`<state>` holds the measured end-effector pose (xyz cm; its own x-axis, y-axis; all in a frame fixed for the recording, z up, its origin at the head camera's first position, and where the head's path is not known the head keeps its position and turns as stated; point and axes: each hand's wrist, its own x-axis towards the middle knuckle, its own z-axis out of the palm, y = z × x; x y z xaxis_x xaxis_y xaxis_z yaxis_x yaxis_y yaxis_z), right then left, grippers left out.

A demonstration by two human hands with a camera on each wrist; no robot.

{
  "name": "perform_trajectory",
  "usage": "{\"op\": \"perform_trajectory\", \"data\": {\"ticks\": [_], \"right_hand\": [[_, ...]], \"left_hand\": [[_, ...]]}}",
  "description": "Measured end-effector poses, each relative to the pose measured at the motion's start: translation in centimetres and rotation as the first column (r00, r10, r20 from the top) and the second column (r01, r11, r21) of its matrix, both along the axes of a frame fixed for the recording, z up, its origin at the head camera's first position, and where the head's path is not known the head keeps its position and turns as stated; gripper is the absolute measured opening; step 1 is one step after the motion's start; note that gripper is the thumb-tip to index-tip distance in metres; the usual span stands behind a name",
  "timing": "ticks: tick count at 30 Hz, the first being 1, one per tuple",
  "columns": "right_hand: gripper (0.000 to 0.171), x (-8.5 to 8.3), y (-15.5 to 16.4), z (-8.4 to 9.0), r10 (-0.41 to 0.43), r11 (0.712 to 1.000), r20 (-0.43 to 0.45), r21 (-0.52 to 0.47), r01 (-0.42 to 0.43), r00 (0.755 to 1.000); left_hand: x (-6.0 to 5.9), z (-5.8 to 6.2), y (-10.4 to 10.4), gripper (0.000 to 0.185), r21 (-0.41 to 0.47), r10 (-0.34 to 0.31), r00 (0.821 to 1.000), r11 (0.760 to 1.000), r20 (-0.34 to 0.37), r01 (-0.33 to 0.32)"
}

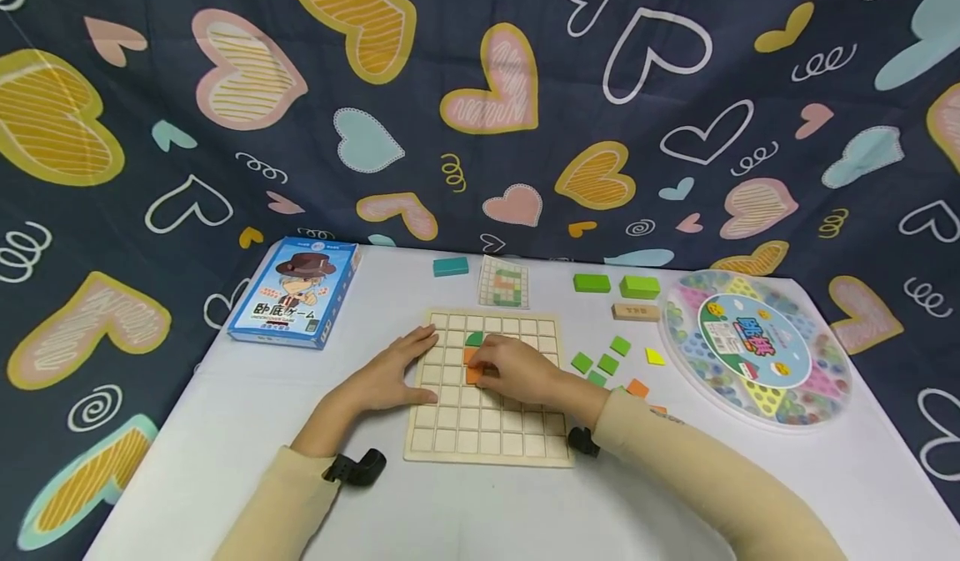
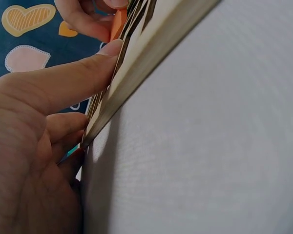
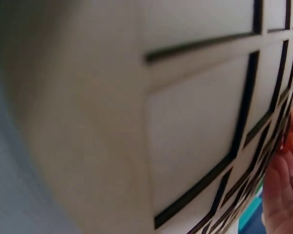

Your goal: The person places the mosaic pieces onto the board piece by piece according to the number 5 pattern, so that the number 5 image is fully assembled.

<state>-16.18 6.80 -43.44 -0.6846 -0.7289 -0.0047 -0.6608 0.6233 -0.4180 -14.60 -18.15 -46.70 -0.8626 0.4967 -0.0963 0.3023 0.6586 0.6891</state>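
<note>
Right hand [image 1: 519, 369] pinches an orange tile [image 1: 472, 376] to its left at the grid board [image 1: 487, 459], just nearside of a second orange tile [image 1: 469, 354], while the left hand [image 1: 392, 373], farther off, rests with thumb and fingers apart on the board's left edge.

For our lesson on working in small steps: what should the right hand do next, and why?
Probably settle the orange tile flat into a square: the right hand pinches it at the grid board, the left hand rests at the board's left edge, and the pattern card behind shows orange and green squares.
</note>
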Motion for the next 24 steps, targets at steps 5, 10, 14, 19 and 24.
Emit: {"op": "perform_trajectory", "data": {"ticks": [5, 10, 14, 19, 24], "right_hand": [[0.026, 0.1, -0.2, -0.2, 0.001, 0.998, -0.043, 0.068, 0.002, 0.999], [0.031, 0.3, 0.9, 0.1, -0.023, 1.000, 0.012, 0.007, 0.023, 1.000], [0.036, 0.7, 4.3, 1.4, -0.063, 0.976, 0.123, -0.200, 0.087, 0.990], [0.035, 2.1, 12.2, 2.2, -0.190, 0.918, 0.192, -0.312, 0.244, 0.963], [0.034, 3.7, 19.2, 1.0, -0.339, 0.897, 0.221, -0.217, 0.385, 0.914]], "left_hand": [[-0.3, -0.1, 0.4, 0.094, 0.007, -0.004, 1.000, 1.000, -0.010, 0.004], [-0.3, -0.4, 0.7, 0.094, 0.004, -0.019, 1.000, 1.000, -0.014, 0.019], [0.0, -0.5, 0.6, 0.095, 0.001, 0.002, 1.000, 1.000, -0.008, -0.002], [-0.1, -0.3, 0.3, 0.094, 0.005, 0.005, 1.000, 1.000, -0.015, -0.005], [-0.3, -0.5, 0.0, 0.096, 0.014, -0.007, 1.000, 1.000, -0.025, 0.008]]}}
